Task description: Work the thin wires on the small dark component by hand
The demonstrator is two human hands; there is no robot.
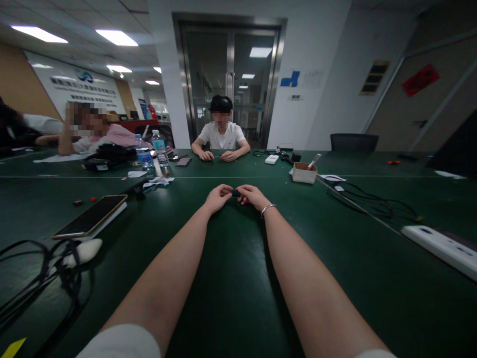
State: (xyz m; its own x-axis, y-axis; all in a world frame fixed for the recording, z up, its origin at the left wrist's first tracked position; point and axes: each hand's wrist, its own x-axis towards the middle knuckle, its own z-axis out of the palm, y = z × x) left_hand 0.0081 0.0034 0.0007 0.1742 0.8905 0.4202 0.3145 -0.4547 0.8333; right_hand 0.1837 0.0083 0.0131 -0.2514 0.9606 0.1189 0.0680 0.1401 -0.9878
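Both my arms reach forward over the green table [238,278]. A small dark, elongated object [234,193] lies between my two hands; its exact kind is too small to make out. My left hand [218,198] pinches one end of it with thumb and fingers. At the other end, the closed fingers of my right hand [254,197] grip it, with a silver bracelet [268,211] round that wrist. Part of the object is hidden by my fingertips.
Left are a phone [93,216], a white mouse [82,251], black cables [70,278] and water bottles [159,146]. Right stand a small box [304,172] and a white power strip [443,248]. A person in a white shirt [220,136] sits opposite; others sit at left.
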